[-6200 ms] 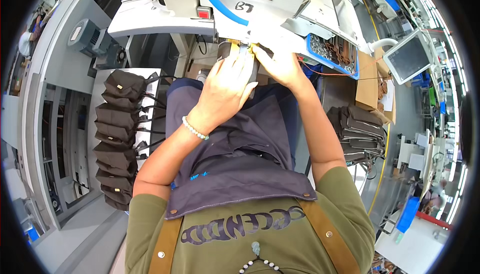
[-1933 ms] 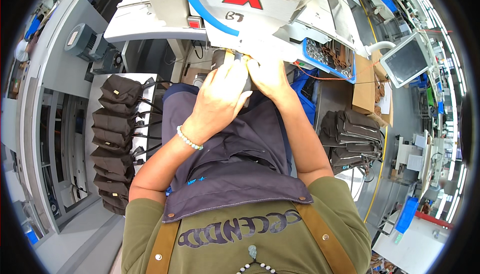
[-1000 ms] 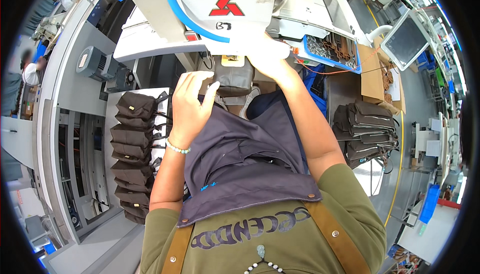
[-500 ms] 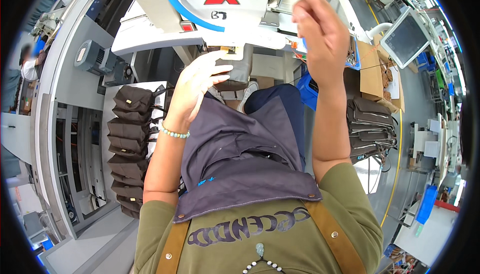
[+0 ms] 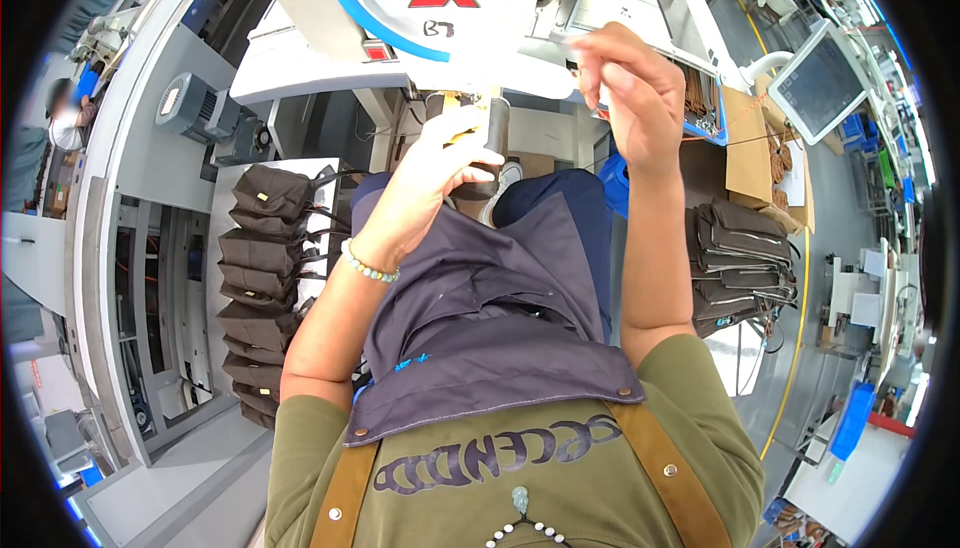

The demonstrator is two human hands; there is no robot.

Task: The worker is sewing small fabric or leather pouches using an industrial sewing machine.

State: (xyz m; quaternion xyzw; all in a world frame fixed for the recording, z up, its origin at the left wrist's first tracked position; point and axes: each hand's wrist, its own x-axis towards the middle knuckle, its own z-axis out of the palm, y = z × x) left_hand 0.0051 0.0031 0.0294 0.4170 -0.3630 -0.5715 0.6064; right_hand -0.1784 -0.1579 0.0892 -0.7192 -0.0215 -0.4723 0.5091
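My left hand (image 5: 435, 173), a bead bracelet (image 5: 370, 267) on its wrist, reaches up and grips a dark fabric piece (image 5: 492, 148) under the head of a white sewing machine (image 5: 440, 18). My right hand (image 5: 630, 98) is raised beside the machine head with its fingers pinched on what looks like a thin thread; the thread is too fine to see well. A grey-purple apron (image 5: 500, 298) covers my lap below both hands.
Several dark brown bags (image 5: 262, 258) lie in a row at my left. Folded dark pieces (image 5: 740, 248) are stacked at my right, past a cardboard box (image 5: 745, 138) and a tilted screen (image 5: 815, 78). Another person (image 5: 65, 123) is at the far left.
My right hand left the piece under the machine and rose up to the right, fingers now pinched. My left hand stayed on the dark piece. My view tilted slightly.
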